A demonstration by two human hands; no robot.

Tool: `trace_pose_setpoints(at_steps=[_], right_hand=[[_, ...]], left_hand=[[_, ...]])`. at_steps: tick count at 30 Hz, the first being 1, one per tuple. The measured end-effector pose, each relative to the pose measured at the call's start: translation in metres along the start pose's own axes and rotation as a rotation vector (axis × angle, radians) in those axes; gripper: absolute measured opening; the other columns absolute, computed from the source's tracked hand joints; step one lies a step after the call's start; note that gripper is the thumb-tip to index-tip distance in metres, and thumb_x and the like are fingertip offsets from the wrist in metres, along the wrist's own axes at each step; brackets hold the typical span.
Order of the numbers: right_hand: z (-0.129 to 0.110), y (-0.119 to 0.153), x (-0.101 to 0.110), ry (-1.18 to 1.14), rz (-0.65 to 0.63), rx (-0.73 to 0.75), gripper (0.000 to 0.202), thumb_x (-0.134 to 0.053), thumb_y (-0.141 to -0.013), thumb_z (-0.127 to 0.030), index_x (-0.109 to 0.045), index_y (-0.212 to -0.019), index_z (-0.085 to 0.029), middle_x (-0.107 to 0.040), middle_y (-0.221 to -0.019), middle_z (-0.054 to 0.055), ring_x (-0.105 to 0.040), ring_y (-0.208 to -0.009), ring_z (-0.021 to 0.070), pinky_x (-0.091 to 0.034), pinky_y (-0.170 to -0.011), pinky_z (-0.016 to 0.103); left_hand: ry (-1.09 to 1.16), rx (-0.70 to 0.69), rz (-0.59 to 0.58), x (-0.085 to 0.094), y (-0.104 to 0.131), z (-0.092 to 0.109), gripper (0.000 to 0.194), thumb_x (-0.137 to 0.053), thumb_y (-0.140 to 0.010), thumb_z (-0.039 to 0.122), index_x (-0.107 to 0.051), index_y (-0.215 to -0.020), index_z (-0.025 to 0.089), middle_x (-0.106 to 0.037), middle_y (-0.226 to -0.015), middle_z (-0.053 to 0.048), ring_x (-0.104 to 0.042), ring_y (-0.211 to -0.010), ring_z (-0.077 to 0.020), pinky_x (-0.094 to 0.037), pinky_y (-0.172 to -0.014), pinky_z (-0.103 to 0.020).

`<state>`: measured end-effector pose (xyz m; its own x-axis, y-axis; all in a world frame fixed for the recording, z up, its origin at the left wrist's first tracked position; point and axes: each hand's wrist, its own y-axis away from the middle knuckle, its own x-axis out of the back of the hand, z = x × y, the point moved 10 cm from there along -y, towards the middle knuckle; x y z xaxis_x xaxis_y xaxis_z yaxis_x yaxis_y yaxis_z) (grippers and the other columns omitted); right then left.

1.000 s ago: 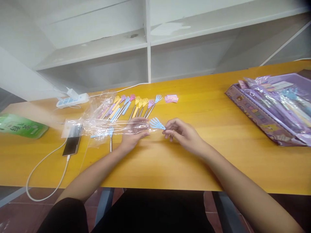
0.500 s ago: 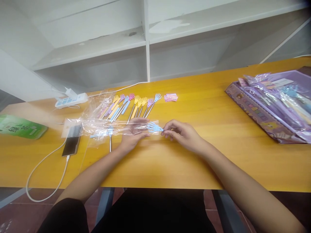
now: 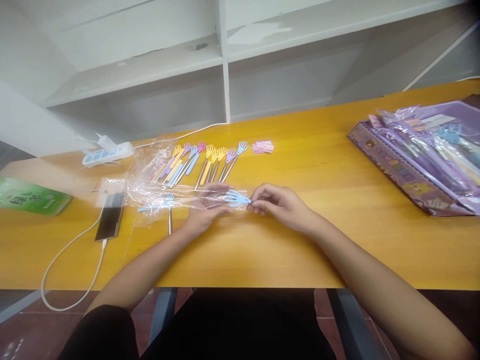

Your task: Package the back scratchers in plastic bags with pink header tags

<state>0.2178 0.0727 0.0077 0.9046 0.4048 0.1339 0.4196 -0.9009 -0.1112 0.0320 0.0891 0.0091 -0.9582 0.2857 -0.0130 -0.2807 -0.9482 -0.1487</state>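
My left hand [image 3: 208,207] holds a long clear plastic bag [image 3: 180,196] that stretches left over the phone. A blue claw-shaped head [image 3: 237,198] lies at the bag's right end, between my hands. The fingers of my right hand [image 3: 279,206] are pinched on its narrow end. Behind my left hand, several claw-headed sticks [image 3: 210,162] in yellow, purple, pink and blue lie in a row. Another blue claw with a metal rod [image 3: 170,212] lies left of my left wrist, partly under the plastic.
A purple box [image 3: 397,172] with bagged items stands at the right. Small pink cards [image 3: 263,146] lie behind my hands. At the left are a phone [image 3: 109,220] on a cable, a power strip [image 3: 107,154] and a green bottle [image 3: 33,196].
The view has shifted slightly. The blue claw head stays between my hands at the bag's end, with both hands in nearly the same pose.
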Motion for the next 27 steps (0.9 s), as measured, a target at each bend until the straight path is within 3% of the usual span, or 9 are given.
trace_pose_setpoints(at_steps=[5,11,15,18,27], right_hand=[[-0.002,0.000,0.001,0.035,-0.006,0.023,0.024,-0.070,-0.096,-0.046,-0.067,-0.097,-0.022,-0.076,-0.088,0.004,-0.071,-0.076,0.0178,-0.057,-0.072,0.033],[-0.004,0.000,0.012,0.194,0.066,0.067,0.027,-0.067,-0.097,-0.050,-0.070,-0.098,-0.023,-0.077,-0.088,0.006,-0.073,-0.081,0.0210,-0.058,-0.075,0.035],[-0.005,0.000,0.014,0.244,0.089,0.087,0.025,-0.065,-0.099,-0.049,-0.070,-0.098,-0.024,-0.078,-0.090,0.006,-0.074,-0.083,0.0212,-0.058,-0.077,0.034],[-0.006,0.001,0.013,0.240,0.084,0.103,0.023,-0.065,-0.099,-0.046,-0.070,-0.100,-0.024,-0.078,-0.092,0.005,-0.074,-0.083,0.0204,-0.058,-0.077,0.033],[0.000,0.003,0.013,0.265,0.093,0.081,0.023,-0.068,-0.097,-0.048,-0.070,-0.102,-0.025,-0.080,-0.092,0.005,-0.077,-0.085,0.0223,-0.061,-0.082,0.036]], left_hand=[[0.014,0.000,-0.011,0.000,0.000,-0.003,0.059,-0.097,-0.066,0.027,-0.067,-0.116,0.022,-0.077,-0.120,-0.008,-0.074,-0.111,-0.0254,-0.062,-0.097,-0.040],[0.039,0.011,-0.062,-0.009,0.002,0.000,0.055,-0.093,-0.073,0.034,-0.068,-0.120,0.024,-0.077,-0.124,-0.010,-0.073,-0.115,-0.0278,-0.059,-0.105,-0.048],[0.243,0.039,-0.112,-0.017,0.004,0.000,0.048,-0.068,-0.094,0.057,-0.069,-0.127,0.022,-0.072,-0.135,-0.014,-0.070,-0.124,-0.0293,-0.055,-0.109,-0.050],[0.331,0.080,-0.126,-0.022,0.005,-0.004,0.050,-0.050,-0.103,0.061,-0.071,-0.128,0.023,-0.071,-0.138,-0.013,-0.067,-0.128,-0.0286,-0.054,-0.111,-0.050],[0.310,0.152,-0.188,-0.032,0.007,-0.012,0.058,-0.050,-0.100,0.069,-0.071,-0.130,0.024,-0.071,-0.137,-0.012,-0.066,-0.129,-0.0309,-0.054,-0.110,-0.051]])
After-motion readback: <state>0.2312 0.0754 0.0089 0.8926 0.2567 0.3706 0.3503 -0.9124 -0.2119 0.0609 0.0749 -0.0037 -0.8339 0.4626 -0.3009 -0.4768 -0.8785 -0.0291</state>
